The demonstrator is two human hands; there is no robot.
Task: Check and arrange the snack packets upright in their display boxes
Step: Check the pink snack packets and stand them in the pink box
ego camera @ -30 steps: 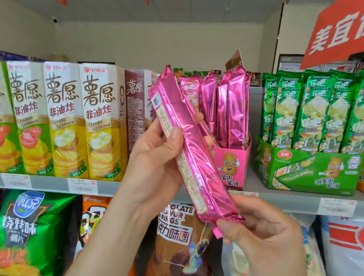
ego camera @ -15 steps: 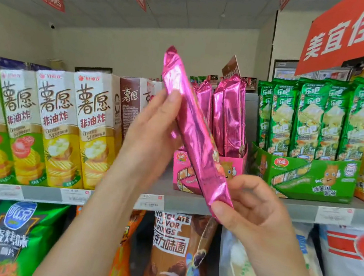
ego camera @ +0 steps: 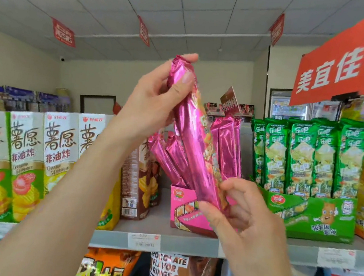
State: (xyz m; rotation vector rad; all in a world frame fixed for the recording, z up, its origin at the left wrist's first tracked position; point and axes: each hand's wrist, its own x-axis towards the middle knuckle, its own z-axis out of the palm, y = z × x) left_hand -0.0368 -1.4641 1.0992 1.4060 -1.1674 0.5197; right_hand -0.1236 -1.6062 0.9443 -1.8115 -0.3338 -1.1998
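Shop shelf [ego camera: 162, 240] carries the pink display box [ego camera: 185, 213] near its front edge, beside the green display box [ego camera: 319, 218]. I hold one pink packet [ego camera: 194, 149] above the pink box, tilted, likely for inspection. Left hand [ego camera: 152, 108] clamps its top end; right hand [ego camera: 242, 219] pinches its bottom end.

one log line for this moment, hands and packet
left hand: grip on pink packet top | right hand: grip on its bottom | packet: tilted, in front of pink display box | not yet in box
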